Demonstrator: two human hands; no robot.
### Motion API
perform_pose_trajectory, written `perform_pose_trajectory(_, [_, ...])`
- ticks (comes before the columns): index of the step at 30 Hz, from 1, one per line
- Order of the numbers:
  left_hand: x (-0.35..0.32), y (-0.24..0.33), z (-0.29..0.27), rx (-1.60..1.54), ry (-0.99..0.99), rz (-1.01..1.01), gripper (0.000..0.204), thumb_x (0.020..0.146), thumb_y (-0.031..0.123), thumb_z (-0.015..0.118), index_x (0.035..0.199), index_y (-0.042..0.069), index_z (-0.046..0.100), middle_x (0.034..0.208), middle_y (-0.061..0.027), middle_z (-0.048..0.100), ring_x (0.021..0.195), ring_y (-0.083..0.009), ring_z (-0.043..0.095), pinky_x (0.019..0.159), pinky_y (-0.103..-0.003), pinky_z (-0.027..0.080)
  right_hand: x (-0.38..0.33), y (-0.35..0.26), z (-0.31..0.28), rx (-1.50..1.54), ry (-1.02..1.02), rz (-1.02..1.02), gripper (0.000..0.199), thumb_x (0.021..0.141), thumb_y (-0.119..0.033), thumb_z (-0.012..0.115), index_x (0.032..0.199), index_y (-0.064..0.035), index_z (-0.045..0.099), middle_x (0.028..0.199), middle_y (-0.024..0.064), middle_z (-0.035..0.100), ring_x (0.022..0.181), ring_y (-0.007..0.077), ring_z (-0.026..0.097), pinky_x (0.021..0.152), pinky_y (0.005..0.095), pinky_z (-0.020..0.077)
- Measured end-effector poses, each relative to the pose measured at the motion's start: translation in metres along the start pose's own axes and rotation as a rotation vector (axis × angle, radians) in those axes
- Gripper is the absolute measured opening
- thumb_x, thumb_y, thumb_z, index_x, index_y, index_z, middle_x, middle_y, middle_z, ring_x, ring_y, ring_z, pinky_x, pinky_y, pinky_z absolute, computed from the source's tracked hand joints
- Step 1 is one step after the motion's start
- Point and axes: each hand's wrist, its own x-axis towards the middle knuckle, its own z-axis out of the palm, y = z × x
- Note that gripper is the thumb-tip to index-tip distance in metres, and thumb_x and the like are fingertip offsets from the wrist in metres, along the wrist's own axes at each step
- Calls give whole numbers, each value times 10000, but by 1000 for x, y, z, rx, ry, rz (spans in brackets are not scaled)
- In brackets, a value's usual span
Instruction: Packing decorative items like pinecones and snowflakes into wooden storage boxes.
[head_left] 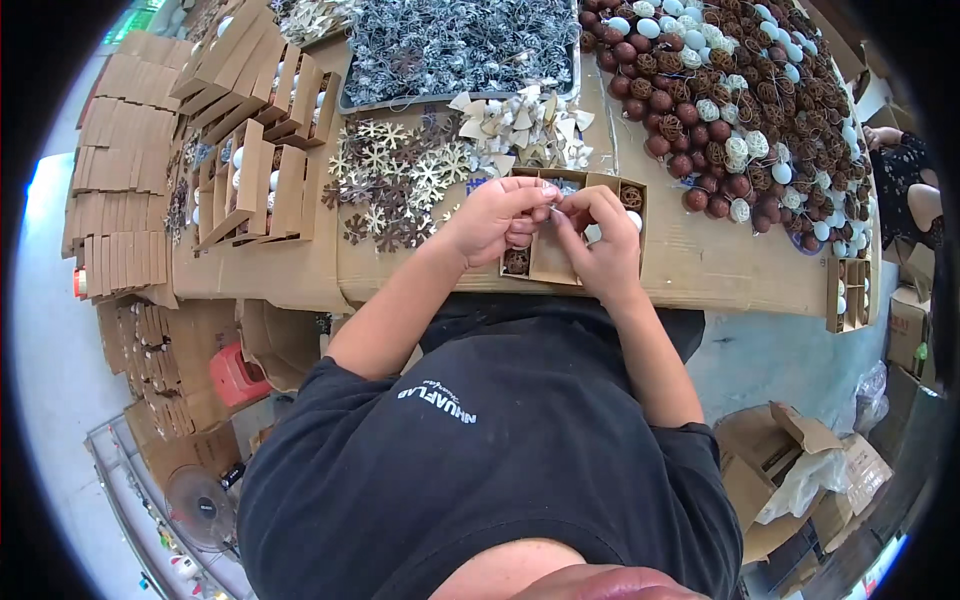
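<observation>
A small divided cardboard box lies flat on the desk near its front edge, about midway along it. Its long axis runs from the front edge toward the far side, with the open top facing up. A brown wicker ball sits in its far right compartment and another in a near left one.

Both hands meet over the box. The left hand is curled, fingers bent in, thumb and forefinger pressed together on something small and pale at its tip. The right hand is likewise closed to a pinch, fingertips touching the same small thing; what it is cannot be told.

Left of the box lies a scatter of wooden snowflakes. Behind it are pale fan-shaped pieces, and a grey tray of silvery ornaments toward the far edge. A heap of brown, white and pale blue balls fills the far right corner. Filled boxes and flat cardboard stacks stand at the left edge.
</observation>
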Motion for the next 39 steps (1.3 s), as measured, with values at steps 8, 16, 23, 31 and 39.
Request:
perform_pose_trajectory(8, [-9, 2, 12, 519, 58, 167, 187, 916, 154, 754, 1052, 58, 667, 878, 46, 663, 731, 8, 537, 623, -168, 400, -3, 1, -9, 111, 28, 192, 93, 866, -35, 737, 921, 2, 671, 824, 39, 634, 688, 96, 589, 627, 248, 488])
perform_pose_trajectory(16, [2, 2, -5, 597, 44, 163, 187, 977, 200, 682, 1002, 15, 685, 811, 34, 648, 693, -15, 543, 593, -191, 411, 9, 1, -25, 142, -149, 344, 138, 902, -71, 740, 985, 30, 695, 843, 26, 674, 756, 65, 599, 689, 235, 507])
perform_pose_trajectory(23, [-12, 4, -19, 43, -178, -20, 133, 1000, 173, 634, 988, 40, 623, 648, 56, 498, 492, -25, 389, 437, -189, 277, 22, 2, -22, 176, -271, 401, 73, 936, -51, 700, 973, 12, 696, 835, -22, 661, 720, 35, 570, 621, 202, 463])
perform_pose_trajectory(31, [-62, 26, -48, -99, -196, 87, 159, 1047, 173, 514, 1011, 27, 566, 636, 38, 434, 503, -32, 346, 448, -193, 276, 61, -2, 12, 274, -404, 474, 127, 946, -102, 697, 992, 15, 683, 834, -14, 676, 734, 36, 588, 666, 213, 474])
perform_pose_trajectory(39, [-98, 36, -55, -359, -247, 243, 223, 1034, 161, 494, 1218, 41, 531, 737, 25, 466, 544, -42, 350, 492, -199, 298, 165, 91, 26, -656, 106, -65, 359, 850, -129, 712, 1197, -85, 635, 1007, 130, 625, 775, 302, 661, 727, 423, 537])
